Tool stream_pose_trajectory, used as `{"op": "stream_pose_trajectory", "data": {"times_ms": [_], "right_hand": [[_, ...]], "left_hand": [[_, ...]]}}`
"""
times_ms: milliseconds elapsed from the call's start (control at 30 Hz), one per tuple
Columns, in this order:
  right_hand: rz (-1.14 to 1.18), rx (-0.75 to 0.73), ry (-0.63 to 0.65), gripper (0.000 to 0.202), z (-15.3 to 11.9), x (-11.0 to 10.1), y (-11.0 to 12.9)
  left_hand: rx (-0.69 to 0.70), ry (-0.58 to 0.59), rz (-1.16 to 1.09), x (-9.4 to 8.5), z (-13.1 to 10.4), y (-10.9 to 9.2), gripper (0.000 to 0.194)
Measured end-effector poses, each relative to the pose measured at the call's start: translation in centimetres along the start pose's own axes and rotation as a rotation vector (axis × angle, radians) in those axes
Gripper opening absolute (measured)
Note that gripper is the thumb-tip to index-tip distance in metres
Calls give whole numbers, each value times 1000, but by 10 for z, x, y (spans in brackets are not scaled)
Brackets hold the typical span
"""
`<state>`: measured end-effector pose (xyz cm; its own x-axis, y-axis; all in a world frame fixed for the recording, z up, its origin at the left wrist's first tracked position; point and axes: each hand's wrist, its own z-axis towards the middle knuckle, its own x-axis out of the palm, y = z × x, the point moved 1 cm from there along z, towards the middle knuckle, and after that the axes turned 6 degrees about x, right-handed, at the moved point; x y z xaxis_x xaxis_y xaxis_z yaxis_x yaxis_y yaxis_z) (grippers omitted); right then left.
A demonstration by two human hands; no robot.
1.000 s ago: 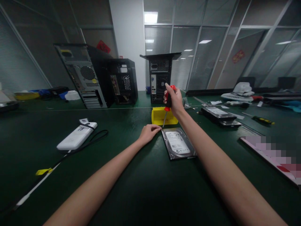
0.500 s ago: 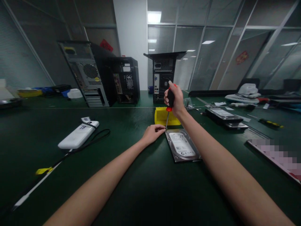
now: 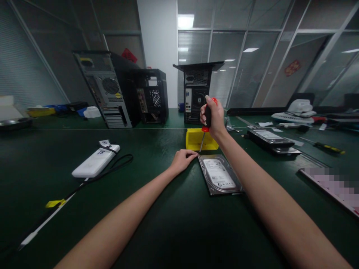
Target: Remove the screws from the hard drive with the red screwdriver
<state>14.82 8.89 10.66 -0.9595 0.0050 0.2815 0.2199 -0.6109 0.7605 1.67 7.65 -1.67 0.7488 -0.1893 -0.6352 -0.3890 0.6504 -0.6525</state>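
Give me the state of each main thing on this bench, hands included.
Right hand, closed around a handle
Red screwdriver, held, slanted, tip down
Left hand, fingertips together
Hard drive, flat, label up
Yellow bin, open
White power bank, lying flat
Yellow screwdriver, lying flat, unheld
Stacked drives, lying flat
Computer cases, upright

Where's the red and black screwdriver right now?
In the head view, just right of centre: the screwdriver is in the right hand, its tip pointing down near the hard drive's far left corner.

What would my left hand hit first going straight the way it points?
Most likely the hard drive, at its far left corner; the screwdriver ends close by, and depth is unclear.
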Motion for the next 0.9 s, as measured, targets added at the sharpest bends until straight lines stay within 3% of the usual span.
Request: {"op": "stream_pose_trajectory", "data": {"times_ms": [900], "right_hand": [[40,26,-49,41,0,-1,-10]], "left_hand": [[-7,40,-3,2,1,2,26]]}}
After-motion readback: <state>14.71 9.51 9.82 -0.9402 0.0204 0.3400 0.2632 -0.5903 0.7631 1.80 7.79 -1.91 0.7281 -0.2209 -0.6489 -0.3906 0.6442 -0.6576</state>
